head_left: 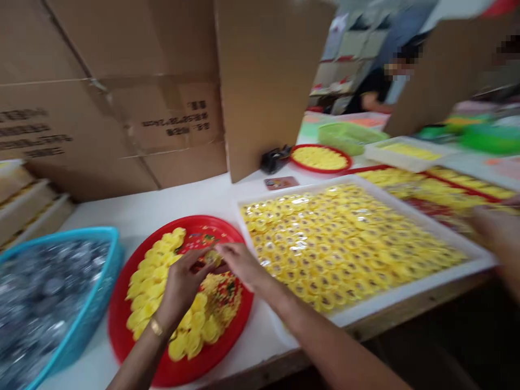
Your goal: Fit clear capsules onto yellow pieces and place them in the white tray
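Note:
My left hand, with a band on its wrist, and my right hand meet over a round red tray. Their bent fingers pinch a small round yellow piece that seems to have a clear cover; the fingers partly hide it. Yellow cup-shaped pieces lie in overlapping rows in the left and front of the red tray. Fine yellowish crumbs and red and green bits are heaped on its right side. Beside my right forearm is a white tray filled with glossy yellow pieces with dark centres.
At left stands a blue basket of clear plastic pieces, with stacked trays behind. Cardboard walls the back. A smaller red tray holds yellow pieces. Another person's hand reaches in at right; a person sits farther back.

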The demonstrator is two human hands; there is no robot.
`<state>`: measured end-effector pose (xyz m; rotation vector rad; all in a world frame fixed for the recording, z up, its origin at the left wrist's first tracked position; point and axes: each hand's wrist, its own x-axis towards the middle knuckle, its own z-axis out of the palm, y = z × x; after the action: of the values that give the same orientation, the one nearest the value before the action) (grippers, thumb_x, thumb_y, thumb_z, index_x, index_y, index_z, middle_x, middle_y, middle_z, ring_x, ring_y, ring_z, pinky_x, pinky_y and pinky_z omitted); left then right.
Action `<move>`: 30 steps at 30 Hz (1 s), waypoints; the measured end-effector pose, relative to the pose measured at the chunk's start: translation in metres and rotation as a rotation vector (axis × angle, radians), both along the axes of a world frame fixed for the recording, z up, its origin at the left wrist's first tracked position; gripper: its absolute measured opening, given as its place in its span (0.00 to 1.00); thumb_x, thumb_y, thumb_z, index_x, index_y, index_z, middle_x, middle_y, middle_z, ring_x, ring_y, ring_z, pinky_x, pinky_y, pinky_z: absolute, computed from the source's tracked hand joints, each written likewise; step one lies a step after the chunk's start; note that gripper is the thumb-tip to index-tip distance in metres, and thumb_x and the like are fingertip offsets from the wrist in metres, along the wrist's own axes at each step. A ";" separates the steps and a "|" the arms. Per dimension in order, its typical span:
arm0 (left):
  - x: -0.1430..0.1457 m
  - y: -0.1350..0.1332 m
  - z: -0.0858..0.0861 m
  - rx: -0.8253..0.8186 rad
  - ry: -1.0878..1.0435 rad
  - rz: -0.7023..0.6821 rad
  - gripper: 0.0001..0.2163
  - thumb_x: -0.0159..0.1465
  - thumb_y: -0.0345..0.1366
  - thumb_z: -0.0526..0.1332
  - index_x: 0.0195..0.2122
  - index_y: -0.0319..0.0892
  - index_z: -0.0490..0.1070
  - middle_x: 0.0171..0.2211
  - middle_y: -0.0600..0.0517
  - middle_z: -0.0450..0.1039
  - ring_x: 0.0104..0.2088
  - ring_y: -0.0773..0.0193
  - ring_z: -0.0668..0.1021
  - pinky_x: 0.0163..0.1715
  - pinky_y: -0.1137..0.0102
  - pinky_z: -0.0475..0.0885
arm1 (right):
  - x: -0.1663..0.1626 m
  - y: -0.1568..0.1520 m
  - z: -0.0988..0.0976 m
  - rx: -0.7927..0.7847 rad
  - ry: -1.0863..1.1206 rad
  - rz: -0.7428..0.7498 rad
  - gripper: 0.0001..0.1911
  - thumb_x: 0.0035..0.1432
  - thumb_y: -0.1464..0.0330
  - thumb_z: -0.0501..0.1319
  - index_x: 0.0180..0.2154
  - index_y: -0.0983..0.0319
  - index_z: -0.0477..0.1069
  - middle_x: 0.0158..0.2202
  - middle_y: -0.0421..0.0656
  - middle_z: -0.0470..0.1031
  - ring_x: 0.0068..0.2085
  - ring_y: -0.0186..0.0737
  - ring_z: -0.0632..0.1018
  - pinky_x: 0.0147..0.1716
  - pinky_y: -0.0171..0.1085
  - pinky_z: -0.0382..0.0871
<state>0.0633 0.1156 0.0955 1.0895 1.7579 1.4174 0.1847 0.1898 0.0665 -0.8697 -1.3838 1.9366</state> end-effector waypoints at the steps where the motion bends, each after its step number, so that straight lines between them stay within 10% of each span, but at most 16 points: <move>1: -0.001 0.001 0.000 -0.011 -0.084 0.008 0.14 0.43 0.27 0.72 0.33 0.40 0.81 0.31 0.48 0.78 0.24 0.67 0.75 0.24 0.77 0.70 | 0.000 0.001 0.001 -0.025 0.042 0.016 0.20 0.57 0.54 0.60 0.35 0.66 0.74 0.31 0.44 0.77 0.32 0.36 0.79 0.36 0.39 0.76; 22: 0.002 0.002 -0.008 -0.030 -0.077 0.140 0.10 0.46 0.32 0.72 0.31 0.40 0.79 0.23 0.53 0.74 0.16 0.73 0.69 0.14 0.78 0.62 | -0.003 0.000 -0.001 0.089 -0.035 0.031 0.14 0.61 0.62 0.57 0.40 0.66 0.75 0.34 0.44 0.78 0.31 0.34 0.80 0.39 0.39 0.78; 30: 0.001 0.004 -0.019 0.002 0.355 0.083 0.04 0.55 0.33 0.67 0.32 0.41 0.77 0.29 0.51 0.74 0.25 0.69 0.74 0.25 0.74 0.68 | -0.004 0.001 -0.007 0.175 -0.073 -0.001 0.13 0.57 0.60 0.61 0.37 0.64 0.74 0.35 0.45 0.77 0.36 0.37 0.79 0.41 0.41 0.75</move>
<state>0.0642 0.1196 0.0762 1.3483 2.0685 1.3342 0.1808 0.1913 0.0596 -0.8639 -1.5679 1.7676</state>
